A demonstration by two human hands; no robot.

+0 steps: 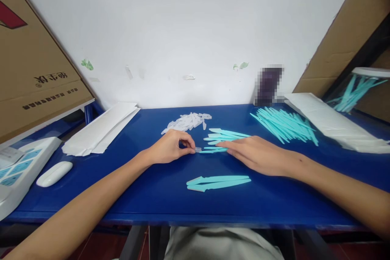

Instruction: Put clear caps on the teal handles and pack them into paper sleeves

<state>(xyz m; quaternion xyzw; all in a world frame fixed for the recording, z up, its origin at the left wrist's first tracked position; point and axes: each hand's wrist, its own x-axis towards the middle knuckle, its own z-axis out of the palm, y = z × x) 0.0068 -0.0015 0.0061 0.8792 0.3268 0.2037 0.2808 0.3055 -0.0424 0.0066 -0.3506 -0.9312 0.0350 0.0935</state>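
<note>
Evidently aligned left to right, in the gap between both hands: a slim turquoise plastic razor [210, 151], with its long axis along the table edge, blade end toward the left hand [175, 146], handle end under the fingers of the right hand [257, 155]. Touching the right hand there, and just beside the left. On the left, thumb and forefinger bent together in a pinch on a small clear plastic sleeve [198, 150], right at the razor's tip; too small to make out whether already over the blade. On the right, fingers almost straight, laid low over the handle; impossible to tell whether gripping or merely pressing.

Just beyond, a loose fan of turquoise razors [227, 132] with tips leftward. Closer to the body, a pair of smooth turquoise razors [225, 178] with angular blade ends, converging at the handles. Farther back, a jumbled heap of frosty, flat clear sleeves [190, 121] and, to the right, a bristling pile of turquoise sticks [284, 126]. Underneath, a glossy blue tabletop [146, 195].
</note>
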